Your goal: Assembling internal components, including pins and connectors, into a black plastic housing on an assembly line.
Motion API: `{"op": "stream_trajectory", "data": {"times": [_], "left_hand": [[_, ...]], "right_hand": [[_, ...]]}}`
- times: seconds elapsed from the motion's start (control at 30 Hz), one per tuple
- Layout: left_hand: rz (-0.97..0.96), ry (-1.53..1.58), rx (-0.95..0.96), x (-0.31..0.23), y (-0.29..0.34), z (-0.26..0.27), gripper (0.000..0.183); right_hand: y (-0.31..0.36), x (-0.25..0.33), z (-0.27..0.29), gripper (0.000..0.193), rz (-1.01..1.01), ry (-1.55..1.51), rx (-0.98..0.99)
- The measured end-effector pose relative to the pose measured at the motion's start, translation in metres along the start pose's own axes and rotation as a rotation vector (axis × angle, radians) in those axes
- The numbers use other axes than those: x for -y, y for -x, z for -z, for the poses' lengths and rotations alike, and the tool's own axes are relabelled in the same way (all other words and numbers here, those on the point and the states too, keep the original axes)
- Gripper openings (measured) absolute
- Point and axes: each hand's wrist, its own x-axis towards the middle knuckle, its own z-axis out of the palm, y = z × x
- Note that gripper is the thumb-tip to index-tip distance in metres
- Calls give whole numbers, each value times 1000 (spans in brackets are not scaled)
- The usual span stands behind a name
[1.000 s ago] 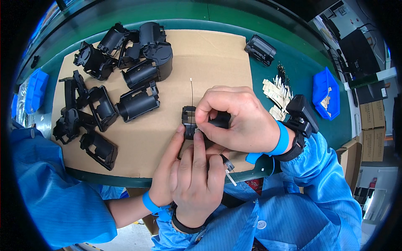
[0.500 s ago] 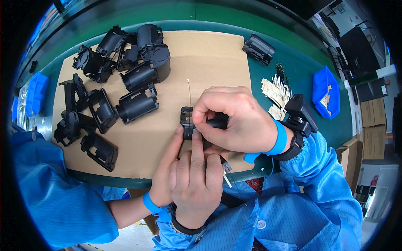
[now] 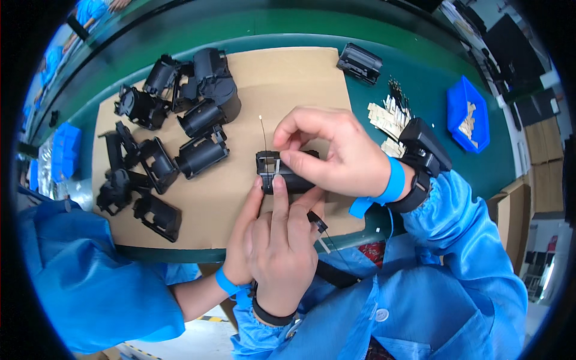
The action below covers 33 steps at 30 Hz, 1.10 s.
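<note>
A black plastic housing (image 3: 294, 182) lies on the cardboard before me. A thin dark wire with a pale tip (image 3: 261, 118) rises from its left end. My left hand (image 3: 283, 255) is over it, one finger stretched and pressing on a pale strip in its frame, the others bent. Beneath it is a co-worker's hand (image 3: 236, 255) with a blue wristband, one fingertip at the housing's left edge. My right hand (image 3: 336, 153) hovers just above the housing, thumb and forefinger pinched; what is between them is hidden. Beside my left hand shows a small black part (image 3: 317, 221) with a lead.
Several black housings (image 3: 201, 153) crowd the left of the cardboard sheet (image 3: 288, 72); another housing (image 3: 360, 63) lies at the back right. Pale strips (image 3: 387, 120) with dark ends are heaped on the green table. Blue bins (image 3: 461, 129) stand on both sides. The co-worker's sleeve (image 3: 102, 276) fills the left.
My right hand's fingertips have lifted away from the housing, toward the far side. The view has shifted a little. My left hand still presses on the housing.
</note>
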Motion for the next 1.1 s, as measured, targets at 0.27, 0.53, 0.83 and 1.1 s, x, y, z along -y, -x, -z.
{"op": "stream_trajectory", "data": {"times": [0.27,0.53,0.83,1.1], "left_hand": [[494,708,-751,24,30,15,17],[587,1704,-252,-40,13,58,15],[477,1504,-88,-125,-35,18,15],[551,1312,72,-152,-48,-4,16]], "right_hand": [[73,40,88,13,162,-26,-412],[148,30,118,6,-3,20,-424],[137,30,116,12,215,-255,-282],[139,4,136,12,135,-350,-228]]}}
